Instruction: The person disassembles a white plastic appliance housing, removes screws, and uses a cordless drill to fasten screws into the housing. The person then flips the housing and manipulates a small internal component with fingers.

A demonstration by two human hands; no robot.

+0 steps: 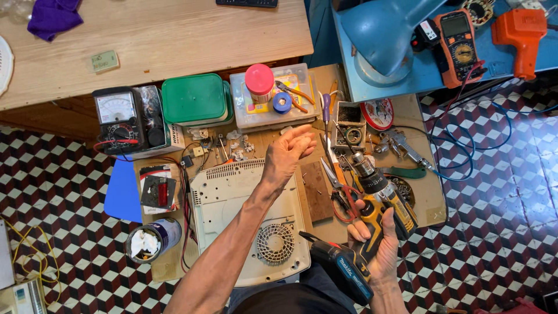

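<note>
My right hand (376, 241) grips the handle of a black and yellow cordless drill (381, 195), its chuck pointing up and away over the low wooden workbench (427, 200). The drill's dark blue battery pack (343, 267) sticks out toward me. My left hand (289, 152) hovers above the bench with fingers loosely curled and apart, holding nothing I can see. Below the left forearm lies a white plastic appliance housing (232, 200) with a round fan grille (274, 241). Red-handled scissors (340, 189) lie just left of the drill.
At the bench's back stand an analog multimeter (121, 119), green containers (195, 99), a clear box with a pink-lidded jar (260, 81) and blue tape. A blue lamp (383, 35), orange digital meter (459, 43) and orange tool (520, 35) sit on the blue table. A tin can (152, 238) stands left.
</note>
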